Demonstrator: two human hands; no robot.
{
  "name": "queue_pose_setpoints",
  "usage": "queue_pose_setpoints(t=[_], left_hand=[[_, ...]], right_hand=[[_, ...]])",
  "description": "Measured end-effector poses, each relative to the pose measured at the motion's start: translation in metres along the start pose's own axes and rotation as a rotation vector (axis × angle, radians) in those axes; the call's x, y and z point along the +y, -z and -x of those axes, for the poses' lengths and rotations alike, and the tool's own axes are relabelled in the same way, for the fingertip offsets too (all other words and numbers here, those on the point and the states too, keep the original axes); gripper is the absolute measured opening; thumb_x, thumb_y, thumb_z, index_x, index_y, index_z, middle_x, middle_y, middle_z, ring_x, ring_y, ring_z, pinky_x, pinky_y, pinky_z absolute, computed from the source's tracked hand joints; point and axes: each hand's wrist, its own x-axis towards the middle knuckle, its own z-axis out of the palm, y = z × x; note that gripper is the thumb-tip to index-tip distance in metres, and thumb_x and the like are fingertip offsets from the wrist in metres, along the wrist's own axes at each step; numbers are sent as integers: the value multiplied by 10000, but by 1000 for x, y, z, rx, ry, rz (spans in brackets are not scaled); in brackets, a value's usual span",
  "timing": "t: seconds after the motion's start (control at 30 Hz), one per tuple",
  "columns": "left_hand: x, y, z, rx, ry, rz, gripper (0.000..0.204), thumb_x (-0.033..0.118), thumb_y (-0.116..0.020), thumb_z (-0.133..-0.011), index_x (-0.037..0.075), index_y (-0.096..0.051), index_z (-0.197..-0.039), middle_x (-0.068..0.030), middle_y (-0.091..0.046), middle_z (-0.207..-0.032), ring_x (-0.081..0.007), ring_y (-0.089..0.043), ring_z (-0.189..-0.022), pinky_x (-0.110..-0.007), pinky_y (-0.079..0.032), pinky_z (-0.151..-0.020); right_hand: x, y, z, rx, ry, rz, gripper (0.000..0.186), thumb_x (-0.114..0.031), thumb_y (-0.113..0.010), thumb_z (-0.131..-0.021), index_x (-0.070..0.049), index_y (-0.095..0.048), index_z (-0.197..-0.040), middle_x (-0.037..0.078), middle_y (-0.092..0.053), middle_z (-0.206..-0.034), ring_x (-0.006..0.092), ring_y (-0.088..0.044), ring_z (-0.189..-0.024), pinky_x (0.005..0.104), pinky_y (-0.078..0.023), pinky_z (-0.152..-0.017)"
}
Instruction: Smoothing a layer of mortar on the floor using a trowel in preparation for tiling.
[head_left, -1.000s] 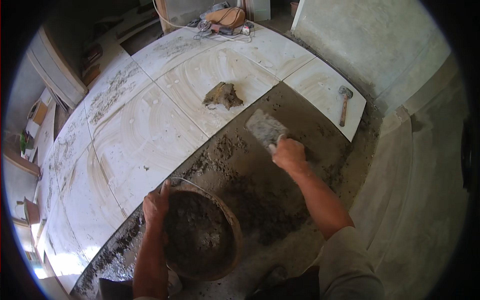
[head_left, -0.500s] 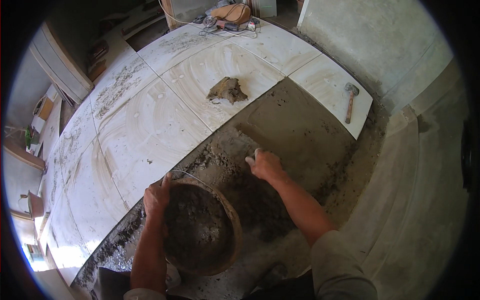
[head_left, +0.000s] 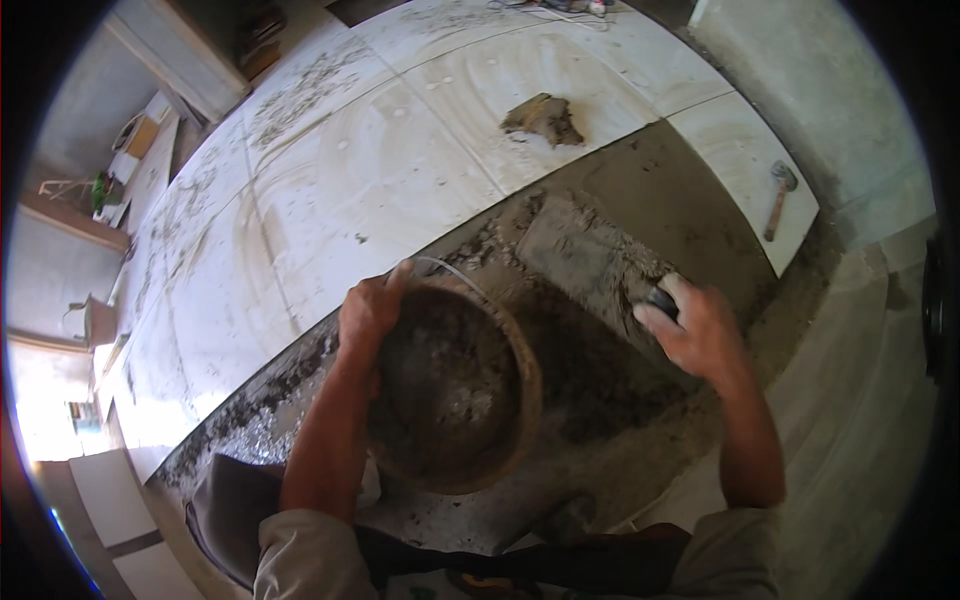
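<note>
My left hand [head_left: 368,315] grips the rim of a round, mud-caked bucket [head_left: 530,400] with wet grey mortar inside. A thin wire handle arcs over the far side of the bucket. To the right, my right hand [head_left: 697,328] is closed around the dark handle of a trowel [head_left: 661,301]; its blade cannot be made out against the mortar. Left of that hand, a smeared strip of wet mortar [head_left: 580,245] crosses the untiled bed. Darker, crumbly mortar lies between the strip and the bucket.
Large white tiles [head_left: 330,200], streaked with mortar, cover the floor to the left and beyond. On them sit a lump of mortar [head_left: 545,120] and, at far right, a hammer [head_left: 778,200]. A grey wall [head_left: 830,110] bounds the right. Another bucket [head_left: 98,322] stands far left.
My right hand has swept right and a little nearer, and a smeared strip now shows beside it. The view has shifted; my left hand keeps its hold on the bucket.
</note>
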Motion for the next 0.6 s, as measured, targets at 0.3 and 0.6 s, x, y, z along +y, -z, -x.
queue_pose_setpoints(t=[0.3,0.6], left_hand=[[-1,2,2,-157,96,58,942,767,-393,-816,-107,-627,-1078,-340,-591,-1112,-420,-555,-1135,-460,-421,-960],[-14,4,2,-133,99,55,952,786,-376,-809,-103,-647,-1015,-341,-600,-1075,-421,-564,-1111,-455,-421,-957]], right_hand=[[-128,-30,17,-588,413,358,232,-230,-626,-794,1,-633,-771,167,-653,-701,341,-665,-711,433,-531,-648],[-148,-83,-15,-736,307,197,263,-239,-631,-806,22,-663,-795,212,-668,-802,363,-668,-795,437,-530,-730]])
